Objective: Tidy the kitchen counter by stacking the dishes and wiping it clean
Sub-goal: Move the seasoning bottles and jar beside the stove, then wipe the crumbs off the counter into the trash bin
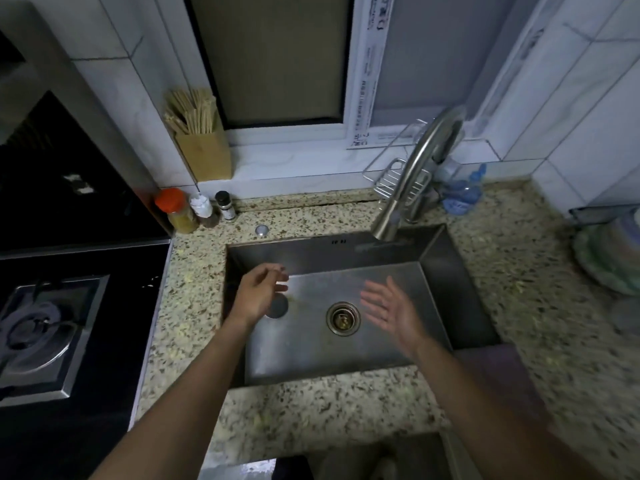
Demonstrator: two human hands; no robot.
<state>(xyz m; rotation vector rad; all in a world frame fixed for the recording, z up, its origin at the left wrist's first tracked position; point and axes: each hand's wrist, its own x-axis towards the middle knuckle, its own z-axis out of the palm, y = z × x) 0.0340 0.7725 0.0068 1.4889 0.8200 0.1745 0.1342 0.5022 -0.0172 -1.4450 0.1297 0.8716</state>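
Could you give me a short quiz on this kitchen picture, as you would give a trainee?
1. True or false: the left hand and the right hand are both over the sink and hold nothing.
2. Where are the dishes? A: in the sink. B: on the counter, at the far right. C: in a hand.
3. How many small bottles stand at the counter's back left corner?

Key: 1 true; 2 B; 3 three.
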